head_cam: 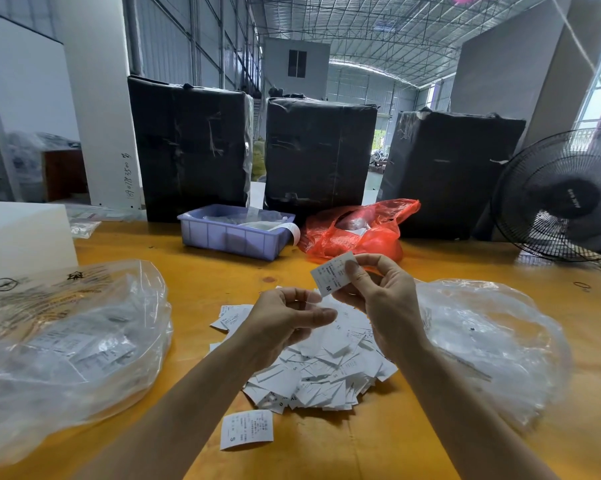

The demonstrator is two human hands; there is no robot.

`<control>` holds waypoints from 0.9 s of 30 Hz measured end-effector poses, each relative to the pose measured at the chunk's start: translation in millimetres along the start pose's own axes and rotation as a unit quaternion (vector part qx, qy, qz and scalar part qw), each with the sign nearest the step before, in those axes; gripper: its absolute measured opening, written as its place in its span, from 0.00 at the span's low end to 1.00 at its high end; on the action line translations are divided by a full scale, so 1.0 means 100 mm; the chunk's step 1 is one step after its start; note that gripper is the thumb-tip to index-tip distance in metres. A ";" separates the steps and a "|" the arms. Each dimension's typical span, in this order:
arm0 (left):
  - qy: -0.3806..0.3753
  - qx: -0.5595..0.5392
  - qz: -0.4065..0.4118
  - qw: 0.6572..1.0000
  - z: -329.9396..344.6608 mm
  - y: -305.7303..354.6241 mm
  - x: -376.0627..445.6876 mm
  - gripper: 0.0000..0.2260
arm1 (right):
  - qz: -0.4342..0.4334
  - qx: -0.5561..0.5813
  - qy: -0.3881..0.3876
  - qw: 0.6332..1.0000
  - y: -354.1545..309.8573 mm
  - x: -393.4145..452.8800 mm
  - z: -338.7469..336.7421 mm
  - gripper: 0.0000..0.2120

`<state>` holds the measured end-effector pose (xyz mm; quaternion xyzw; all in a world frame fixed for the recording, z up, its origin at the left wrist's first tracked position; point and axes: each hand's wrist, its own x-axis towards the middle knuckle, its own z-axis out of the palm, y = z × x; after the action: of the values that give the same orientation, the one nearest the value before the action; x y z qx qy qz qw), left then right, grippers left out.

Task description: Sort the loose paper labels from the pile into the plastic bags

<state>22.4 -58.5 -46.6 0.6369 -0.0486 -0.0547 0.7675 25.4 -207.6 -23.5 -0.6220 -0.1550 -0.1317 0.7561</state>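
Lone S label (246, 429) on orange wooden table (378, 445) | pile of labels (320, 368) between left clear bag (67, 341) and right clear bag (493, 341) | right hand (378, 296) pinches M label (332, 273) | left hand (288, 317) curled, contents unclear | behind: blue tray (235, 233), red bag (358, 230), black bales (320, 150), fan (562, 195), warehouse roof

**Colours on the Table**

The table (195, 271) is orange-yellow wood. The labels in the pile (323, 372) at the middle are white with small black print. One label (332, 273) shows a black M. The tray (235, 233) is light purple. The bag (358, 230) beside it is red. Three big boxes (320, 150) at the top are black. The fan (565, 195) at right is black.
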 end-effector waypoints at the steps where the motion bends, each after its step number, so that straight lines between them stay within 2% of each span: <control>1: -0.003 -0.005 -0.001 1.000 0.00 0.00 0.00 0.22 | -0.002 -0.006 -0.004 1.000 0.01 -0.01 0.01 0.01; 7: -0.015 -0.022 0.001 1.000 0.00 0.01 0.00 0.20 | 0.005 -0.037 -0.031 0.999 0.05 -0.03 0.03 0.02; 12: 0.015 -0.013 0.009 1.000 -0.03 0.01 -0.01 0.24 | 0.000 -0.067 -0.025 0.997 0.05 -0.01 0.01 0.04; 16: 0.061 0.057 0.050 0.995 -0.04 -0.01 -0.01 0.18 | -0.024 -0.063 0.027 0.997 0.05 0.02 -0.04 0.04; 18: 0.063 0.076 0.072 0.992 -0.05 -0.02 0.00 0.14 | -0.039 -0.072 0.033 0.996 0.04 0.04 -0.07 0.08; 21: 0.066 0.092 0.093 0.989 -0.05 -0.03 0.00 0.10 | -0.068 -0.110 0.006 0.992 0.00 0.06 -0.11 0.14; 24: 0.070 0.089 0.094 0.989 -0.03 -0.03 0.00 0.10 | -0.068 -0.086 -0.036 0.993 -0.01 0.05 -0.11 0.10; 27: 0.071 0.086 0.085 0.990 -0.01 -0.02 -0.01 0.10 | -0.079 -0.085 -0.034 0.993 0.00 0.03 -0.09 0.10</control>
<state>21.8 -57.3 -48.7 0.6963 -0.0528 0.0608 0.7132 28.7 -216.3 -24.3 -0.6741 -0.2169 -0.1826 0.6820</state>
